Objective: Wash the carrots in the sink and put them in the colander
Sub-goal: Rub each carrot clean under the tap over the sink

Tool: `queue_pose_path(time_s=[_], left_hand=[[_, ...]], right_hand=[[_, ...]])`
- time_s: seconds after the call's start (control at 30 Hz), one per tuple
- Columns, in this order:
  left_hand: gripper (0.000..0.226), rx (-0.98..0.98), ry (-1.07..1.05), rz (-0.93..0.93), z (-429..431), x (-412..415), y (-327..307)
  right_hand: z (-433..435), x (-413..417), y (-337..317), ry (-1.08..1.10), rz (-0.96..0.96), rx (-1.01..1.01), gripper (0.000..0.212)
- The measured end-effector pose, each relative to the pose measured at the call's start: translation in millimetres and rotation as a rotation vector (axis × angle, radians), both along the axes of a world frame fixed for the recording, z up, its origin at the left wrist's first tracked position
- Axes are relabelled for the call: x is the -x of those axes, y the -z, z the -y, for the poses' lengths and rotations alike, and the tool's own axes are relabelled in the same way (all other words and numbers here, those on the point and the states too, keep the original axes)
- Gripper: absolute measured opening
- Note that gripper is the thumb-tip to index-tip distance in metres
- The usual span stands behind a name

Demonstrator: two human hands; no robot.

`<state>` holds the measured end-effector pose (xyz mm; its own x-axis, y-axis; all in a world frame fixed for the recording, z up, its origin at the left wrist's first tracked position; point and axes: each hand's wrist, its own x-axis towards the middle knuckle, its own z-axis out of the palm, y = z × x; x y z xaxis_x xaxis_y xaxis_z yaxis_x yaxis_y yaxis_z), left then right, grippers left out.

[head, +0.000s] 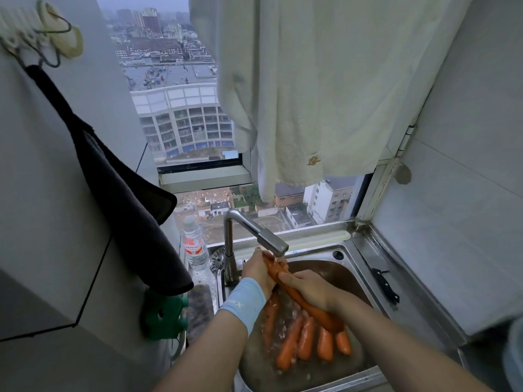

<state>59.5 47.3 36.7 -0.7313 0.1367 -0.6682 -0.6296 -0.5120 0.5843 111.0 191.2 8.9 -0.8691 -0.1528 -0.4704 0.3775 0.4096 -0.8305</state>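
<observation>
A long orange carrot (317,309) is held slanted under the tap (271,241), with water running over its upper end. My left hand (256,271) grips that upper end; a light blue wristband sits on that wrist. My right hand (308,288) is wrapped around the carrot's middle. Several more carrots (305,338) lie below in a water-filled vessel in the steel sink (359,267); I cannot tell whether that vessel is the colander.
A clear water bottle (195,244) and a round strainer (217,261) stand left of the tap. A black-handled knife (385,285) lies on the sink's right ledge. A dark cloth (121,193) hangs at left, a pale towel (311,94) over the window, a green object (164,315) below the cloth.
</observation>
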Motion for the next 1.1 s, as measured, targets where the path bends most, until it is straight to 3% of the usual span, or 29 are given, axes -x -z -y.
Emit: queue_pose_path(time_s=[0.07,0.2,0.43,0.6,0.73,0.87,0.93,1.1], left_hand=[[0.033,-0.052,0.016,-0.014,0,-6,2],[0.018,0.049,0.145,-0.132,-4,-21,11],[0.03,0.214,0.002,-0.029,-3,-10,0],[0.034,0.036,-0.083,0.024,2,-5,6],[0.02,0.052,0.016,-0.11,2,-8,15],[0.024,0.146,0.151,-0.144,2,-11,16],[0.022,0.273,0.161,-0.157,1,-12,13],[0.033,0.33,0.082,-0.098,-2,-1,3]], right_hand=[[-4,0,0,0.031,0.02,0.027,0.084],[0,-1,-4,0.051,0.088,0.033,0.092],[13,-1,-7,-0.007,0.061,-0.037,0.075],[10,0,-4,-0.02,0.056,-0.091,0.077],[10,-2,-4,-0.005,-0.025,-0.151,0.057],[17,-4,-4,0.05,-0.041,-0.043,0.037],[22,-6,-3,0.088,-0.06,-0.033,0.043],[27,-5,-8,0.077,-0.146,-0.152,0.068]])
